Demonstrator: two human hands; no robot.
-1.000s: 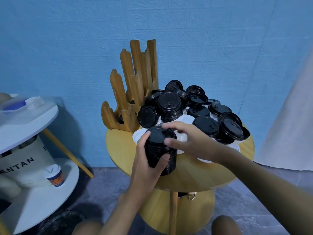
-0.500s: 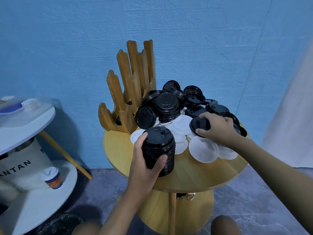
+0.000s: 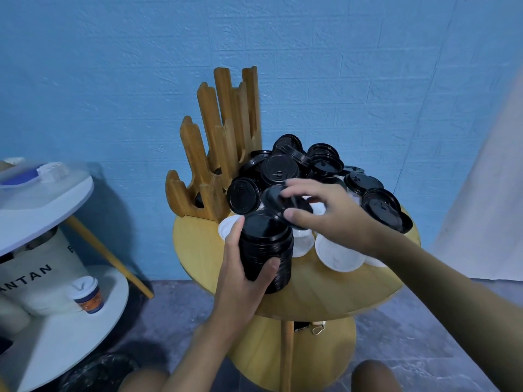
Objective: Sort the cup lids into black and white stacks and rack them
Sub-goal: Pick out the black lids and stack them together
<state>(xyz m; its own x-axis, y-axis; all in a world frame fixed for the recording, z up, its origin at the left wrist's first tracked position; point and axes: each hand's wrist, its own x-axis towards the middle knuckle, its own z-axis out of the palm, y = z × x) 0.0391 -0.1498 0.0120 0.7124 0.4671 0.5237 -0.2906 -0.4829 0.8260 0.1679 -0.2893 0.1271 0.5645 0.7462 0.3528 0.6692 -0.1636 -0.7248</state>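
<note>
Head view: a round wooden table (image 3: 325, 290) stands against a blue textured wall (image 3: 113, 80). The left hand (image 3: 243, 267) grips a stack of black lids (image 3: 266, 247) at the table's front. The right hand (image 3: 334, 219) pinches one black lid (image 3: 283, 199) just above the stack. A wooden rack (image 3: 215, 154) stands behind.

1 tilted black lid (image 3: 274, 200) hangs over the upright black lid stack (image 3: 266, 250), loose lids (image 3: 380, 206) heaped behind, by the rack (image 3: 198, 165).

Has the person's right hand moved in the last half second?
Yes. The right hand, pinching a black plastic lid, has moved left, toward the slotted wooden rack and over the tall black lid stack.
</note>
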